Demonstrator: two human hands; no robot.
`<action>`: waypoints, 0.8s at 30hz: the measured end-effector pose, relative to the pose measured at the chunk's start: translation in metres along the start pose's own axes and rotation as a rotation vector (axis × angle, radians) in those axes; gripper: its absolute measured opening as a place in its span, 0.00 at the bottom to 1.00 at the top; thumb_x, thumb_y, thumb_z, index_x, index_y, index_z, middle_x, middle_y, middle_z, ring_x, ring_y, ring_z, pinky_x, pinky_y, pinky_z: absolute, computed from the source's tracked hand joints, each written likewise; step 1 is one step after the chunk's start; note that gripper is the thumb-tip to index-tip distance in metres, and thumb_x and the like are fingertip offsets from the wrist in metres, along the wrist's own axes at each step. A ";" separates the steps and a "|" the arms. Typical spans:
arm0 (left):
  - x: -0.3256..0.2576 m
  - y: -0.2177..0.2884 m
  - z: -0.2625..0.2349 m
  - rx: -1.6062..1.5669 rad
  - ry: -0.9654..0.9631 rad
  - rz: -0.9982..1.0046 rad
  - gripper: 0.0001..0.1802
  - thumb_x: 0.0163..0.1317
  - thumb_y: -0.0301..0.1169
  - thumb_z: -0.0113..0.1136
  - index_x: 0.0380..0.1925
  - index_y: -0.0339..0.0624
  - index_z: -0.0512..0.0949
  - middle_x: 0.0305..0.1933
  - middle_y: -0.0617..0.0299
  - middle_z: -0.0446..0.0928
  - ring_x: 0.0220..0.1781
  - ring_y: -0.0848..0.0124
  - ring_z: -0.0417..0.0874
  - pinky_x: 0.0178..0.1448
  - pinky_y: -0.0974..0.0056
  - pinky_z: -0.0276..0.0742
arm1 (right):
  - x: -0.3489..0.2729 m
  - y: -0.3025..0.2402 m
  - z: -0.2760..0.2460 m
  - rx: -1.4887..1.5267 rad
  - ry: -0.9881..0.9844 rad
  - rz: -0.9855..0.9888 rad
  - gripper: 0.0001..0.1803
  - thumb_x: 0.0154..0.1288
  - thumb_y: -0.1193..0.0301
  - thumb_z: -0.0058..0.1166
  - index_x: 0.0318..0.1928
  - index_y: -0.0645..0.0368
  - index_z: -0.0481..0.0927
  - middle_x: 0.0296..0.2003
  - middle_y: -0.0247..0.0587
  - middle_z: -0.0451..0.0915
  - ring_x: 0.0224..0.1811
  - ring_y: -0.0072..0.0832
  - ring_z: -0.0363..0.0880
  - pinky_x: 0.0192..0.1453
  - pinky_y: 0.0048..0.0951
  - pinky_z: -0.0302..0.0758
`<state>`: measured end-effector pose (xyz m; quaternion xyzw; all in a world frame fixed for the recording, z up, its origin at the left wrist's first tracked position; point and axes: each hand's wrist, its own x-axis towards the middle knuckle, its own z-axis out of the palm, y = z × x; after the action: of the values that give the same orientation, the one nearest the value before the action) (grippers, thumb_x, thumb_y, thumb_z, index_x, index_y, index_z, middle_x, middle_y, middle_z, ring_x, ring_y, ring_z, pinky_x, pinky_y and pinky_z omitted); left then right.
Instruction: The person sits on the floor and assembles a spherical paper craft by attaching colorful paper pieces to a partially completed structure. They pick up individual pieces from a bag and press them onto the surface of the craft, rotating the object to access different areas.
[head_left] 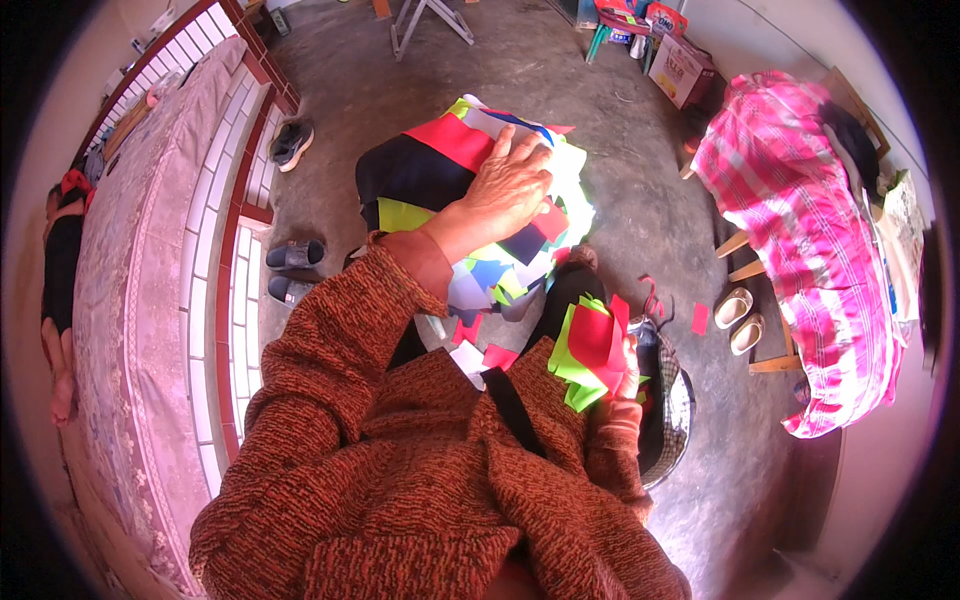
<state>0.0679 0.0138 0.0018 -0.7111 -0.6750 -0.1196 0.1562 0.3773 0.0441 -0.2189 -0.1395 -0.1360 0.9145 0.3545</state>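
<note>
My left hand (pixel 505 185) lies with outstretched fingers on a heap of coloured cloth pieces (pixel 420 165) in front of me, holding nothing that I can see. Black, red, lime, blue and white pieces overlap there, and whatever supports them is mostly hidden. To the right, by my thigh, my right hand (pixel 628 372) is closed on a small stack of red and lime cloth pieces (pixel 590 345); its fingers are partly hidden by the stack. Loose red and white scraps (pixel 499 357) lie between my legs, just above my lap.
A checked bag (pixel 683 410) stands open beside my right forearm. Further right are pale slippers (pixel 746 335) and a chair-like seat draped in pink plaid cloth (pixel 765 190). A bed (pixel 150 250) runs along the left, with dark slippers (pixel 295 255) beside it. A cardboard box (pixel 683 72) sits at the back right.
</note>
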 end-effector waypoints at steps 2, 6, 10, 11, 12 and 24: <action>0.000 0.002 0.003 0.034 -0.002 0.006 0.13 0.50 0.35 0.64 0.33 0.39 0.79 0.57 0.54 0.70 0.68 0.56 0.60 0.71 0.43 0.46 | 0.001 0.000 -0.001 -0.014 -0.011 -0.008 0.35 0.62 0.61 0.54 0.67 0.57 0.58 0.65 0.49 0.62 0.68 0.44 0.58 0.73 0.50 0.49; -0.004 -0.001 0.012 0.063 0.002 0.017 0.14 0.49 0.33 0.64 0.35 0.37 0.78 0.58 0.53 0.68 0.68 0.56 0.59 0.71 0.43 0.46 | -0.002 0.001 0.022 0.056 0.041 0.031 0.35 0.63 0.58 0.53 0.66 0.58 0.59 0.64 0.49 0.63 0.68 0.44 0.58 0.73 0.50 0.49; -0.010 0.006 0.005 -0.084 0.108 0.019 0.22 0.47 0.34 0.65 0.44 0.39 0.76 0.62 0.53 0.65 0.69 0.55 0.58 0.71 0.43 0.45 | -0.002 -0.002 0.013 0.060 0.110 0.013 0.28 0.63 0.65 0.53 0.62 0.55 0.65 0.61 0.50 0.68 0.62 0.46 0.67 0.67 0.51 0.62; -0.012 0.010 0.000 -0.055 0.151 -0.029 0.24 0.47 0.35 0.66 0.46 0.40 0.75 0.63 0.53 0.65 0.70 0.55 0.57 0.71 0.43 0.45 | -0.003 -0.003 0.014 -0.006 0.092 0.004 0.30 0.64 0.60 0.52 0.63 0.58 0.64 0.60 0.49 0.68 0.63 0.44 0.67 0.68 0.49 0.61; -0.014 0.014 -0.005 -0.026 0.193 -0.078 0.26 0.47 0.35 0.66 0.48 0.40 0.74 0.63 0.53 0.64 0.70 0.55 0.56 0.71 0.43 0.45 | -0.004 -0.004 0.014 -0.073 0.074 -0.007 0.32 0.65 0.56 0.51 0.64 0.60 0.62 0.60 0.48 0.68 0.63 0.42 0.66 0.69 0.47 0.60; -0.042 0.040 0.009 -0.243 0.227 -0.074 0.21 0.53 0.37 0.63 0.47 0.45 0.75 0.60 0.53 0.68 0.64 0.55 0.64 0.68 0.47 0.50 | 0.001 -0.007 0.040 -0.131 0.171 -0.152 0.19 0.66 0.71 0.52 0.57 0.49 0.70 0.54 0.41 0.73 0.55 0.33 0.73 0.60 0.36 0.71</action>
<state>0.1045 -0.0235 -0.0249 -0.6811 -0.6594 -0.2856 0.1400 0.3668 0.0435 -0.1798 -0.2292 -0.1751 0.8589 0.4232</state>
